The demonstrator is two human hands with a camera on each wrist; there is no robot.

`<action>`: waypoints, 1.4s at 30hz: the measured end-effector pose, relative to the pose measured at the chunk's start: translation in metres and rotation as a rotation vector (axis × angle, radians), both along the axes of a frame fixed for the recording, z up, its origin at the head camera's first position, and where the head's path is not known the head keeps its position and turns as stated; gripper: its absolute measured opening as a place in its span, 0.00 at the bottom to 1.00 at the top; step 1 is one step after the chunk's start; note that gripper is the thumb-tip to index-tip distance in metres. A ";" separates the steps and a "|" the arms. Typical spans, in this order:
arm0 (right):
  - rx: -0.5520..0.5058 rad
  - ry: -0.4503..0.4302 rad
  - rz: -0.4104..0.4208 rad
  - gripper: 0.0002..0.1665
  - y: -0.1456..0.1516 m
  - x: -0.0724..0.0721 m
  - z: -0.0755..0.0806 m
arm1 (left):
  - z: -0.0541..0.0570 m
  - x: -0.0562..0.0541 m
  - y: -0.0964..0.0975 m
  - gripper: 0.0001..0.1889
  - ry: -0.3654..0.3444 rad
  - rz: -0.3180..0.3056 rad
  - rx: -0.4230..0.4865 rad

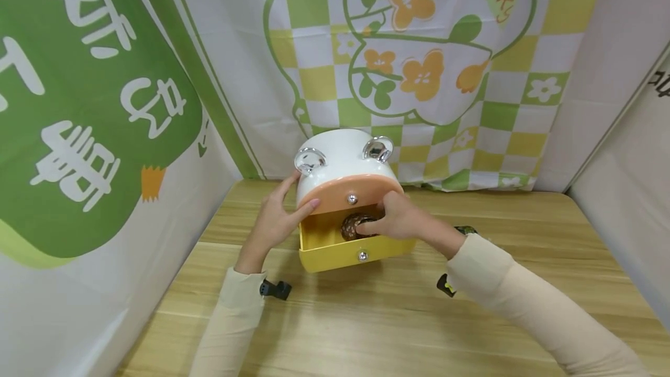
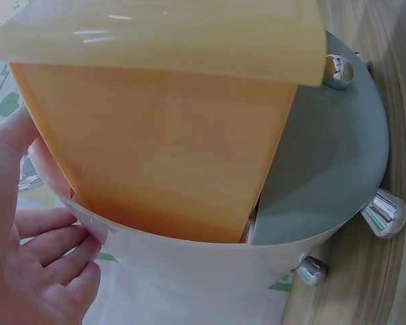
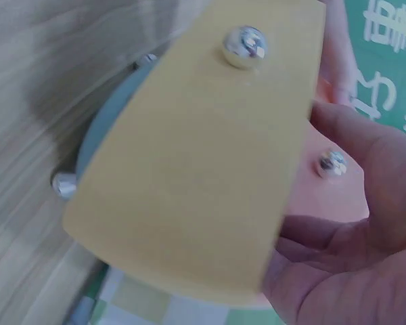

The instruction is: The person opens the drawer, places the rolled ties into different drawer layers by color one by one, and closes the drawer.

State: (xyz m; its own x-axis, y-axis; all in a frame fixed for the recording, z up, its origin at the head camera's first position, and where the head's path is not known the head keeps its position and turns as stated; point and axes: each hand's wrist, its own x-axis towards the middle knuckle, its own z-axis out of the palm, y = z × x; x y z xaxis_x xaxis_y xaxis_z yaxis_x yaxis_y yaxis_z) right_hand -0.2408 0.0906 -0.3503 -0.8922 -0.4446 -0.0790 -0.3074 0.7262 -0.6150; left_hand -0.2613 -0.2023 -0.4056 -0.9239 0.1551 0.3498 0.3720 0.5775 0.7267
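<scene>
Sleeves (image 1: 549,313); right hand (image 1: 400,217) touching brown ball (image 1: 349,228) in drawer (image 1: 332,258), pinch unclear; left hand (image 1: 274,219), fingers spread, usefully bracing cabinet (image 1: 342,157) near desk's (image 1: 366,330) far edge

The head view is looking forward and down from farther off, across the counter (image 1: 345,330). Turned sideways, both wrist views are facing the yellow drawer (image 1: 335,257) from close by, the left viewing its side, the right its front. All three are sharing that drawer.
</scene>
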 end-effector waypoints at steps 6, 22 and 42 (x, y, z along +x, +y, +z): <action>0.067 0.062 0.002 0.26 0.016 0.008 0.017 | 0.001 0.001 0.000 0.48 0.004 -0.004 0.005; -0.033 0.319 0.017 0.12 0.026 0.057 0.017 | 0.003 0.002 0.000 0.48 -0.005 0.000 0.011; -0.054 0.436 -0.059 0.15 -0.011 0.076 -0.063 | 0.000 0.001 0.000 0.48 -0.006 0.002 0.002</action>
